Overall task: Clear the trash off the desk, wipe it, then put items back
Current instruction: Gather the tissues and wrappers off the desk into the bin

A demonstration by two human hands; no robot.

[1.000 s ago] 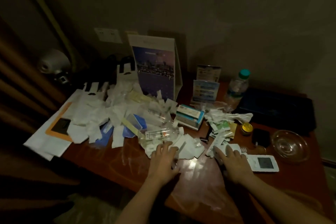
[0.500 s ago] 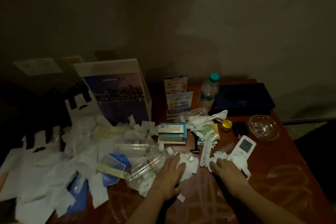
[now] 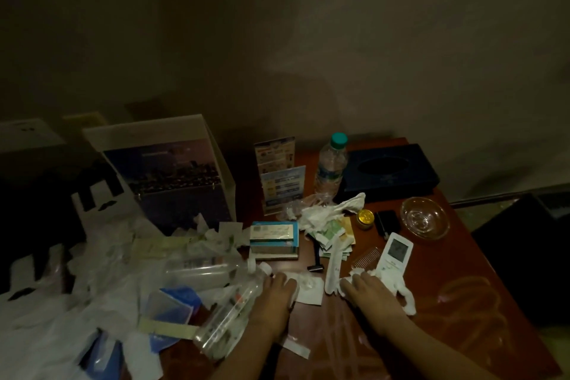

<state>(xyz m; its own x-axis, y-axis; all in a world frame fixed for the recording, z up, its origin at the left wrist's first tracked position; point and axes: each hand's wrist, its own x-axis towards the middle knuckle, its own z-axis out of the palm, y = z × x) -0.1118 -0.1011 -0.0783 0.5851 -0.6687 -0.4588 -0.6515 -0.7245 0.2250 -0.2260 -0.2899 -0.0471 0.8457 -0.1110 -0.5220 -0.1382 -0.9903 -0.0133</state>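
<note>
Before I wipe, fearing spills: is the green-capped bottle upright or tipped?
Upright: the green-capped bottle stands on its base, cap on top, beside the dark box.

From where I stand, no word or number can be made out anywhere in this dim light. The water bottle (image 3: 330,168) has a pale label band with blurred print; just left of it two standing cards (image 3: 279,176) carry coloured panels and lines of lettering too small to read, and further left the big box (image 3: 172,176) shows a faint, illegible line above its night-skyline picture. In front of the bottle, the small boxes (image 3: 274,236) bear a printed white label and the remote (image 3: 394,251) a grey screen, both unreadable.
</note>
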